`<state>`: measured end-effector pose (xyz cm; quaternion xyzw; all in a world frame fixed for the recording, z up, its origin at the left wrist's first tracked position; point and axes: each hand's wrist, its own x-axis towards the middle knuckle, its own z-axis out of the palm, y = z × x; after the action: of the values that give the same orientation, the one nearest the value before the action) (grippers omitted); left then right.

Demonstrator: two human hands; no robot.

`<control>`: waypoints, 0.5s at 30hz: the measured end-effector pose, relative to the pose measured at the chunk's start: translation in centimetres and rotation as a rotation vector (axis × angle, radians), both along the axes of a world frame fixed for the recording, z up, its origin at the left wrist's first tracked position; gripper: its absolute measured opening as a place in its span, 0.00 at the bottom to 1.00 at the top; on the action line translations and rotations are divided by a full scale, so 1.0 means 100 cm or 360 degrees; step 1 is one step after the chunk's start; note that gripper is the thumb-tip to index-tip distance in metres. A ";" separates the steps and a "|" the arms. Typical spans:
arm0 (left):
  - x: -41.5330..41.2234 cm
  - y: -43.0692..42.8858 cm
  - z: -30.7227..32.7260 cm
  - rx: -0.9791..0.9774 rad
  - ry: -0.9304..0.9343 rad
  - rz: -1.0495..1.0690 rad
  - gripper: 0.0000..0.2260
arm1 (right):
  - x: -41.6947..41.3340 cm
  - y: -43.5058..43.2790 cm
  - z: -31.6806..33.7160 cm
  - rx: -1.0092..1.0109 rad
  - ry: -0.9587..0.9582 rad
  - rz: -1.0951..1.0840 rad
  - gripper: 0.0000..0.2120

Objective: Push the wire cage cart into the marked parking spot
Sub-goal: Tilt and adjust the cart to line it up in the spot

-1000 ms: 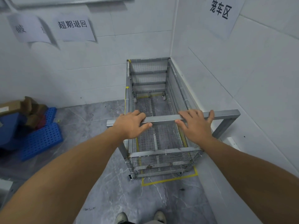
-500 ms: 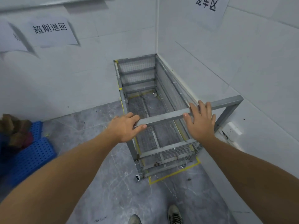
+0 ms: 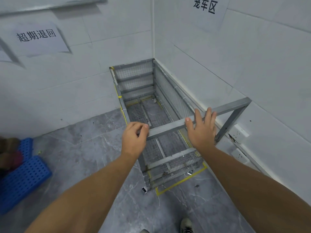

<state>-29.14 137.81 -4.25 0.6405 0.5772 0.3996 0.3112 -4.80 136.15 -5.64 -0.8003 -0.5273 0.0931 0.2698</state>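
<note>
The grey wire cage cart (image 3: 152,91) stands in the corner, its far end against the back wall and its right side along the right wall. Yellow floor tape (image 3: 180,181) outlines the parking spot and shows at the cart's near end and left side. The cart's handle bar (image 3: 168,127) crosses in front of me. My left hand (image 3: 133,140) curls loosely at the bar's left end. Over the bar lies my right hand (image 3: 201,130), fingers spread and flat, not gripping.
A blue perforated plastic pallet (image 3: 21,177) with brown items lies at the left on the grey floor. White wall sockets (image 3: 239,132) sit low on the right wall beside the handle post. Paper signs hang on both walls. My shoes show at the bottom edge.
Both hands have loosened on the handle bar: the right fingers lifted and spread, the left grip relaxed. The view shifted left and back; the cart stays inside the tape.
</note>
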 end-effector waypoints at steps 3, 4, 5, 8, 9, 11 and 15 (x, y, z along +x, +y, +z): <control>0.003 0.002 0.001 0.0017 -0.0018 0.0035 0.09 | 0.005 0.001 -0.001 0.0010 -0.0029 0.0034 0.31; 0.005 0.001 0.001 0.0018 -0.0034 0.0070 0.09 | 0.006 0.001 -0.002 0.0018 -0.0033 0.0044 0.31; 0.006 0.001 0.002 0.0016 -0.0040 0.0101 0.08 | 0.007 0.001 -0.004 0.0026 -0.0042 0.0055 0.31; 0.011 -0.001 0.005 0.0046 0.0004 0.0160 0.08 | 0.012 0.005 -0.004 0.0063 -0.0073 0.0098 0.30; 0.013 -0.001 0.006 0.0058 0.0020 0.0180 0.08 | 0.016 0.008 -0.003 0.0070 -0.0064 0.0102 0.29; 0.016 -0.002 0.008 0.0071 0.0049 0.0229 0.09 | 0.021 0.015 -0.001 0.0074 -0.0023 0.0112 0.28; 0.029 -0.001 0.006 0.0099 0.0078 0.0215 0.08 | 0.037 0.023 -0.002 0.0143 0.0028 0.0137 0.27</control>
<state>-26.22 137.73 -3.61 0.6192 0.6138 0.4215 0.2493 -1.12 138.48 -5.80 -0.7632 -0.5624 0.0880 0.3058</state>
